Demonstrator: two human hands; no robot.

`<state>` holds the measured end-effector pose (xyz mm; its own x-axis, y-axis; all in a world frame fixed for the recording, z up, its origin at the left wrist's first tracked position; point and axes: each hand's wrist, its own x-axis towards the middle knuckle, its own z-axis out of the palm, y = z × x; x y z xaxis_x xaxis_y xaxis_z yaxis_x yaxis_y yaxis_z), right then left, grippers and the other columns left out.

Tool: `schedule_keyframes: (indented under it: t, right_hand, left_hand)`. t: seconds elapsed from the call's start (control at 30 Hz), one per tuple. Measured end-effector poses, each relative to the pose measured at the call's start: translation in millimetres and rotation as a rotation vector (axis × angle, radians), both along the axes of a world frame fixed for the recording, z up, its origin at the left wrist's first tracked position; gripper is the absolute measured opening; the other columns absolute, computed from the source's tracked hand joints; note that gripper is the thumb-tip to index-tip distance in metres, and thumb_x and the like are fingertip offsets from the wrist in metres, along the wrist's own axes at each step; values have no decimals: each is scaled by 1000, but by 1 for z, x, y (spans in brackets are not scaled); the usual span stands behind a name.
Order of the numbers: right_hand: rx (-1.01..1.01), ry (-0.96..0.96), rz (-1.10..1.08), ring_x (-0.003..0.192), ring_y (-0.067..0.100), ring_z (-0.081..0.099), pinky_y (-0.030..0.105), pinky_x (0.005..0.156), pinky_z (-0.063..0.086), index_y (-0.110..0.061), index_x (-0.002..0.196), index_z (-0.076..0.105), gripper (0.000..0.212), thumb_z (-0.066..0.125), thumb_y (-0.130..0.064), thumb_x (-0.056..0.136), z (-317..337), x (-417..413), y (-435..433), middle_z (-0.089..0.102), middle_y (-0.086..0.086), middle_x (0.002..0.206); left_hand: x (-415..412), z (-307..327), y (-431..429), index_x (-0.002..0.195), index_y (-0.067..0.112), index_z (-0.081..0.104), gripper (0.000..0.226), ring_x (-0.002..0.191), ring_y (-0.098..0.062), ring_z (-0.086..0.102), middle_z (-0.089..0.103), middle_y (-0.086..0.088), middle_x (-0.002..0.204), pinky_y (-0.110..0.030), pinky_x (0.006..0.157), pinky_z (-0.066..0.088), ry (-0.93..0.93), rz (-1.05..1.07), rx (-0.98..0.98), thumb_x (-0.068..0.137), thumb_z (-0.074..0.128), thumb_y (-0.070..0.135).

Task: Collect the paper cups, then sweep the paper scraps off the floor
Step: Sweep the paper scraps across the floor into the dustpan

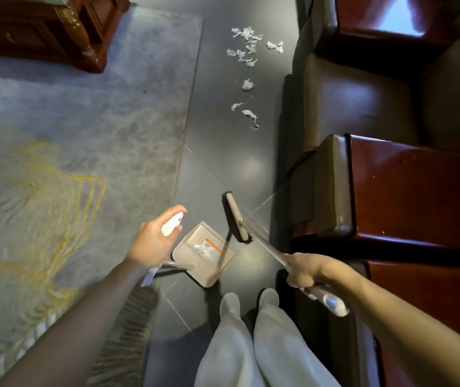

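Note:
My left hand (153, 241) grips the white top of the dustpan handle (171, 223). The beige dustpan (205, 254) rests on the dark floor below it, with a few white scraps inside. My right hand (305, 270) is closed around the metal handle of the broom. The broom head (237, 217) sits on the floor just right of the dustpan. White paper scraps (247, 46) lie scattered farther ahead on the floor, with a couple of nearer ones (248, 114). No paper cups are in view.
A blue rug with yellow lines (69, 152) covers the floor on the left. A dark leather sofa with red wooden armrests (391, 177) runs along the right. A wooden cabinet (41, 29) stands at the top left. My feet (248, 301) are just behind the dustpan.

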<state>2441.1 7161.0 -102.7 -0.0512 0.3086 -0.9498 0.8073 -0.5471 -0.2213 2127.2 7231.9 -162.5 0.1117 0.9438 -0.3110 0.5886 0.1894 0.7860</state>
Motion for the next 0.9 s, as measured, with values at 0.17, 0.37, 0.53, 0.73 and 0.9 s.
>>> schedule_keyframes:
  t: [0.17, 0.37, 0.53, 0.73, 0.9]
  right_hand:
    - [-119, 11, 29, 34, 9, 49, 20, 37, 45, -8, 133, 44, 48, 50, 7, 87, 1, -5, 21, 48, 8, 63]
    - [-60, 89, -154, 30, 10, 41, 18, 34, 39, -11, 146, 30, 58, 46, 5, 93, 45, 60, 90, 45, 4, 43]
    - [126, 122, -247, 33, 11, 43, 20, 33, 38, -16, 151, 18, 69, 46, 6, 92, 51, 120, 158, 48, 10, 54]
    - [277, 88, -309, 35, 10, 47, 20, 33, 40, -16, 151, 22, 70, 48, 2, 89, 28, 181, 274, 56, 2, 53]
    - [328, 95, -355, 33, 10, 46, 23, 35, 42, -15, 151, 23, 69, 45, 3, 88, 29, 225, 379, 53, 4, 56]
  left_hand:
    - [18, 7, 11, 104, 63, 56, 44, 38, -20, 39, 43, 4, 44, -30, 42, 47, 40, -17, 60, 92, 60, 20]
    - [44, 23, 58, 98, 62, 58, 48, 35, -20, 41, 54, -8, 60, -23, 36, 43, -22, 66, 71, 92, 60, 15]
    - [85, 32, 135, 101, 59, 59, 46, 33, -22, 41, 44, -9, 57, -30, 34, 43, -80, 140, 29, 92, 59, 14]
    - [149, 36, 270, 106, 66, 55, 51, 34, -15, 46, 53, -6, 60, -28, 33, 42, -62, 158, 67, 94, 58, 16]
    - [203, 54, 377, 109, 78, 43, 66, 39, -10, 47, 58, -5, 68, -25, 38, 44, -40, 171, 47, 96, 50, 13]
